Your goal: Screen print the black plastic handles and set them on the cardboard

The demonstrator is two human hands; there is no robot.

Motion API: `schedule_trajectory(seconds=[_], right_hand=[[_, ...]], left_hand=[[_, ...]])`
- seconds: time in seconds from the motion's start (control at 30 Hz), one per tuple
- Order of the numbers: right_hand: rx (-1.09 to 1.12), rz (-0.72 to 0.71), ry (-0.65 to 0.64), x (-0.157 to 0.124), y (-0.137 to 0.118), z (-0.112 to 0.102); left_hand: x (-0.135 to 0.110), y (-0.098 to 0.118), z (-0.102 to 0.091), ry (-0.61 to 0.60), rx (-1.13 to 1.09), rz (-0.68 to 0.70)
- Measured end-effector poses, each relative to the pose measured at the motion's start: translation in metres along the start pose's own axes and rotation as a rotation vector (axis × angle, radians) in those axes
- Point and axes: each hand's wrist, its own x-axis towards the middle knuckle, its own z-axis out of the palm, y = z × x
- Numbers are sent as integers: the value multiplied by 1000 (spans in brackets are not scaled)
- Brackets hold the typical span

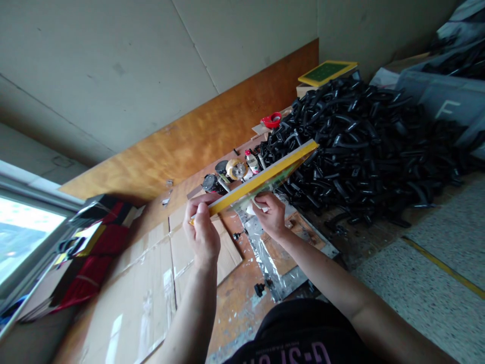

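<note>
Yellow frame (261, 178), thin, edge-on, greenish mesh, in left hand's (202, 231) grip.

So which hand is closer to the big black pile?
Right. The right hand is at the yellow frame, next to the black pile; the left hand grips the frame's other end, farther from it.

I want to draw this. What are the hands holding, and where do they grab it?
A yellow-framed screen. The left hand grips its near end; the right hand holds a small white wad against its mesh.
</note>
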Motion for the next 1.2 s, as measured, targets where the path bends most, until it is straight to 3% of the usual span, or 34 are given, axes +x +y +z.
schedule_trajectory(seconds=[0.17, 0.27, 0.43, 0.57, 0.73, 0.87, 1.03, 1.2], right_hand=[[-32, 63, -40, -2, 3, 2], [10, 15, -14, -2, 0, 2], [32, 115, -6, -2, -3, 2], [47, 62, 47, -2, -8, 1], [99, 209, 61, -2, -4, 3], [144, 186, 86, -4, -7, 4], [156, 380, 51, -2, 7, 5], [253, 586, -25, -21, 18, -13]], left_hand=[[0, 1, -1, -20, 76, -21], [-1, 1, 0, -5, 54, -13], [-2, 2, 2, 14, 46, 9], [-2, 3, 2, 5, 88, 10], [-3, 3, 1, 9, 102, -12], [-4, 3, 3, 30, 43, -6], [-6, 3, 2, 7, 30, 3], [-32, 0, -5, -99, 12, 26]])
